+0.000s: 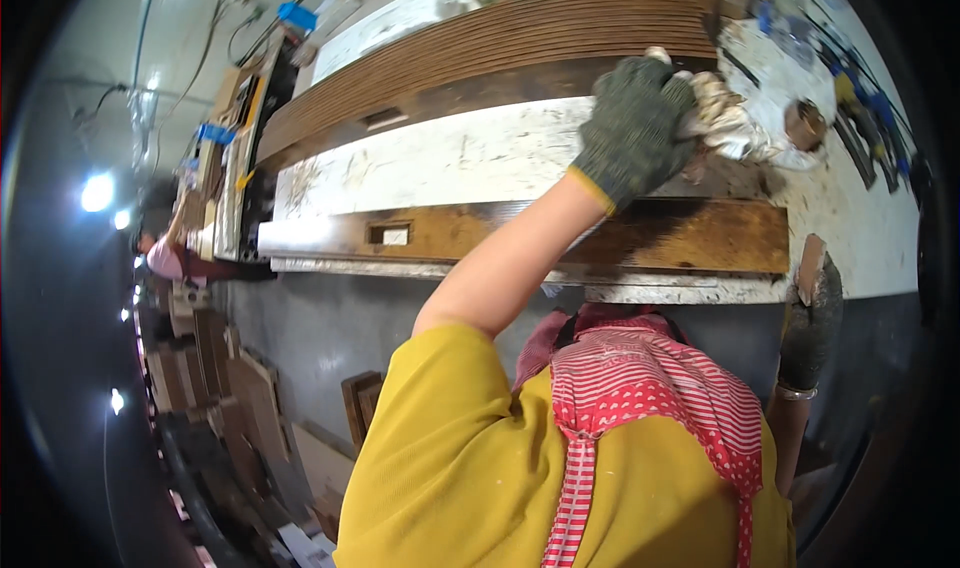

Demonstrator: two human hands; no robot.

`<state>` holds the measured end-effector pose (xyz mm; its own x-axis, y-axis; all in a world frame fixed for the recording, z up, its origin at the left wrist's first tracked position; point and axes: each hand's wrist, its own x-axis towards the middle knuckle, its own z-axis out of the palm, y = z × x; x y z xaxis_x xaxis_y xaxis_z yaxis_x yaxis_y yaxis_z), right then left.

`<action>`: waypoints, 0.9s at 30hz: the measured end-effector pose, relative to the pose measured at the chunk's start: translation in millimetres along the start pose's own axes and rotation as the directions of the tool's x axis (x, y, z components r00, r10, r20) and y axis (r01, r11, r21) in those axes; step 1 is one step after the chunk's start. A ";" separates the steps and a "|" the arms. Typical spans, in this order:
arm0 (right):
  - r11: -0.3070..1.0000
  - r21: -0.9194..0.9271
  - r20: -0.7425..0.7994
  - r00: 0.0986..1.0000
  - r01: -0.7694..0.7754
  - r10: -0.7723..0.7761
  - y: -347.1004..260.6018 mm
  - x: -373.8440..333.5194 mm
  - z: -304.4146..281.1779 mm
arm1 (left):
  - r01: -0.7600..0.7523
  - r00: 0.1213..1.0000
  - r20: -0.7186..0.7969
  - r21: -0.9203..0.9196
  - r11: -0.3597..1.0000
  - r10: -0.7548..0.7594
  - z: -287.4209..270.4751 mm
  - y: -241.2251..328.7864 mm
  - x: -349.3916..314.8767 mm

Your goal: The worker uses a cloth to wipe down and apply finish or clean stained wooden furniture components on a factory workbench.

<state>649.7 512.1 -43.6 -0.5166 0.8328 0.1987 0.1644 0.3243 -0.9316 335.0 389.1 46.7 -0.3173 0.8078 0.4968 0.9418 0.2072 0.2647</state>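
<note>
My left hand (pixel 640 123), in a dark green knit glove with bare fingertips, reaches over the bench and grips a crumpled, stained cream rag (pixel 735 118). Below it lies a long brown-stained wooden board (pixel 500 236) with a rectangular slot near its left end; the stain is darker and patchy toward the right. At the bench's front right edge, my right hand (pixel 812 318), also gloved, is closed around a small flat brown block (pixel 811 266). Its fingers are partly hidden.
Behind lies a stack of ridged brown boards (pixel 500 43). A brown roll (pixel 804 125) and several pliers-like tools (pixel 868 133) sit at the right on the stained white bench (pixel 855 238). Far left, another person (pixel 175 256) works at a bench. Wooden panels (pixel 255 398) lean below.
</note>
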 end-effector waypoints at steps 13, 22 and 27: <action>0.892 -0.124 0.243 0.885 0.436 -0.398 51.3 62.7 114.4 | 0.279 0.948 0.178 -0.057 0.959 -0.265 17.8 -6.3 -133.6; 0.991 0.131 0.212 0.976 0.019 -0.046 29.7 57.9 125.6 | 0.594 0.734 -0.020 0.505 0.626 -0.679 -137.4 -167.2 -249.1; 0.915 0.308 0.183 0.960 -0.262 0.213 1.0 54.4 155.7 | 0.436 0.899 -0.134 0.360 0.825 -0.417 -182.9 -178.4 -249.9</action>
<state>491.0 487.9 -81.1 -0.6147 0.7862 -0.0634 0.0269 -0.0595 -0.9979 226.1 49.4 26.5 -0.6925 0.5664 0.4468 0.6785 0.7217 0.1369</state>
